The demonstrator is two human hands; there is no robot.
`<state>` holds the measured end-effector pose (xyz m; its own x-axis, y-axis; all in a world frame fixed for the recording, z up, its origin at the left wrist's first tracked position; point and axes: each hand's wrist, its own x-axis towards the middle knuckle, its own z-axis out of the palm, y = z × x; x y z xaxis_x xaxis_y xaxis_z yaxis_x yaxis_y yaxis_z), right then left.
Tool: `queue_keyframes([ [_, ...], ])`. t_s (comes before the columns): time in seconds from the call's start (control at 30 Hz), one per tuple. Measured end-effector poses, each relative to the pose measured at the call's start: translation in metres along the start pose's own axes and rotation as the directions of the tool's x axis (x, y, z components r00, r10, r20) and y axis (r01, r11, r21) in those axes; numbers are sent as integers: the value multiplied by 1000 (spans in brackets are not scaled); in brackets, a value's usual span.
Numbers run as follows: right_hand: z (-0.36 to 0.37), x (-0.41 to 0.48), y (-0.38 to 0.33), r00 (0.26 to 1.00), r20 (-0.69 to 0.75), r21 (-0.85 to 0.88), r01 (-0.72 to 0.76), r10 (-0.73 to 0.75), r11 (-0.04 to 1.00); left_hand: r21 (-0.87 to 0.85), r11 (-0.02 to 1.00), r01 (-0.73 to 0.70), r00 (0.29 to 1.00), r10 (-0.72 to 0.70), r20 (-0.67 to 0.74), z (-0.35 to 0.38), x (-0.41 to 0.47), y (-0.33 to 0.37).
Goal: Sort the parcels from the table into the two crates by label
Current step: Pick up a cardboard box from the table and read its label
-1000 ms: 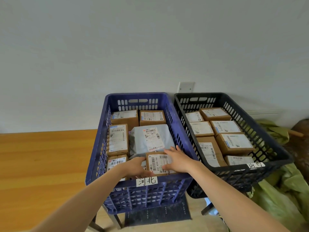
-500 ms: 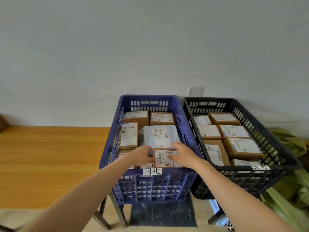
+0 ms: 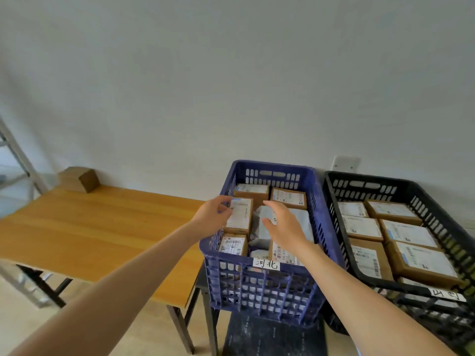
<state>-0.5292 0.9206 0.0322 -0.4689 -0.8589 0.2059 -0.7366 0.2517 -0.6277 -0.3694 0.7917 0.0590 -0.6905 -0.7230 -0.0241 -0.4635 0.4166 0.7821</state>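
The blue crate (image 3: pixel 257 283) holds several brown labelled parcels and a grey mailer bag (image 3: pixel 262 227). The black crate (image 3: pixel 365 281) to its right also holds several labelled brown parcels. My left hand (image 3: pixel 213 217) hovers over the blue crate's left rim with loosely curled fingers, beside a brown parcel (image 3: pixel 240 217), holding nothing. My right hand (image 3: pixel 285 224) floats above the grey bag with relaxed fingers, empty. The small brown parcel (image 3: pixel 281 253) lies at the crate's front, under my right wrist.
A wooden table (image 3: pixel 97 232) stands left of the crates with one small brown box (image 3: pixel 79 179) at its far corner by the wall. A metal frame (image 3: pixel 15 155) is at the far left. A dark stool (image 3: pixel 272 335) supports the blue crate.
Both hands let go of the small brown parcel at the blue crate's front and lifted away over the crate. The view swung left, bringing the table into sight.
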Motion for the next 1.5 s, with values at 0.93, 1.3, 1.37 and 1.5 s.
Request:
queue_keyframes([
  [0.93,342,168,-325,967,207,124,124,-148,984,-115,966,230,915,-255,-312,-377,-37,-316],
  [1.3,463,236,-378,961,274,141,-3,-36,990,-132,948,289,867,-318,-384,-452,-3,-442],
  [1.37,489,255,-382,957,291,146,-25,-19,989,-149,937,315,857,-348,-380,-461,8,-464],
  [1.5,540,304,-387,945,326,159,-62,7,985,-159,925,346,838,-381,-392,-488,39,-512],
])
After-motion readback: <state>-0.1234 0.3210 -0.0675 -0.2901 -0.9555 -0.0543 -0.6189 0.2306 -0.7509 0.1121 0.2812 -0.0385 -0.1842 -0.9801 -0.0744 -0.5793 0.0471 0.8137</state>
